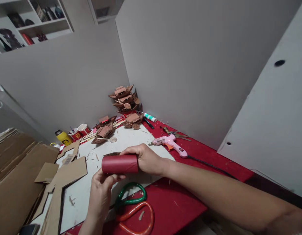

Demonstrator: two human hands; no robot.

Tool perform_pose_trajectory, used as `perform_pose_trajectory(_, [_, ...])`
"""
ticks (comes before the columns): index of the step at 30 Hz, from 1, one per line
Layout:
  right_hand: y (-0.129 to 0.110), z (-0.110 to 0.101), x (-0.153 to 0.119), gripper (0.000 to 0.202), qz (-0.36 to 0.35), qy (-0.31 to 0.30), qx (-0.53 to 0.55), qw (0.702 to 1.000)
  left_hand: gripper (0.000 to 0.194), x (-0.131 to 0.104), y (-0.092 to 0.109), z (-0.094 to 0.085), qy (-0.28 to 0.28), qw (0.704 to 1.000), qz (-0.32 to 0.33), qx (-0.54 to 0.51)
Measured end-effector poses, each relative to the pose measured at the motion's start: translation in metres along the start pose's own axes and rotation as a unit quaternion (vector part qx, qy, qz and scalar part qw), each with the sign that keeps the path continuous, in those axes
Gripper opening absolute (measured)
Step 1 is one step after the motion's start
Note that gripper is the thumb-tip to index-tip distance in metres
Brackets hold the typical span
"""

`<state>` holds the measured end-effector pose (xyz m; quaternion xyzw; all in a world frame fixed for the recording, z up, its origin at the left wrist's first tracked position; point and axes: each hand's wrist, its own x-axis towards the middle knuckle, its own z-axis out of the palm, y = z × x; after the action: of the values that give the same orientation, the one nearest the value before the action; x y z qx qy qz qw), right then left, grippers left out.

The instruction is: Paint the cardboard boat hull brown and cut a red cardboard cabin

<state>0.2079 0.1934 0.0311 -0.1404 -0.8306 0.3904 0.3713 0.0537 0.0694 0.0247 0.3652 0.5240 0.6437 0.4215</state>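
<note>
A dark red roll (119, 164), smooth like paper or card, lies sideways between my hands above the white board (127, 137). My left hand (103, 187) grips its left end from below, thumb along the underside. Closed around the right end is my right hand (146, 160), with its fingers reaching behind the top edge. A dark brown strip (111, 154) shows just behind the roll's top; most of it is hidden. Below the hands lie the scissors, with one green handle (131, 195) and one orange handle (138, 217); their blades are out of sight.
A pink glue gun (169, 143) lies right of my hands, its cord trailing right across the red tabletop (175, 205). Pliers (179, 134) sit behind it. Small brown model boats (105, 132) stand at the back, several stacked (124, 98). Cut cardboard (70, 174) covers the left side.
</note>
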Motion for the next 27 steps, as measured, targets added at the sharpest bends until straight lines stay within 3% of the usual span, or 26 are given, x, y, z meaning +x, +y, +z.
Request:
perform_pose_trajectory(3, [0.003,-0.005,0.002,0.038,0.002,-0.004,-0.050,0.999,0.022,0.002,0.002,0.004,-0.030,0.998,-0.019,-0.044])
perform_pose_trajectory(11, [0.009,-0.014,0.007,0.029,0.081,0.020,-0.207,0.975,0.028,0.022,-0.004,0.004,0.026,1.000,-0.004,0.000])
perform_pose_trajectory(18, [0.013,-0.024,0.012,0.022,0.102,0.030,-0.234,0.966,0.032,0.047,0.004,0.000,-0.005,0.998,-0.018,0.065])
perform_pose_trajectory(27, [0.024,-0.027,0.014,0.025,0.119,-0.026,-0.213,0.969,0.026,0.053,0.017,-0.007,-0.017,0.973,-0.008,0.232])
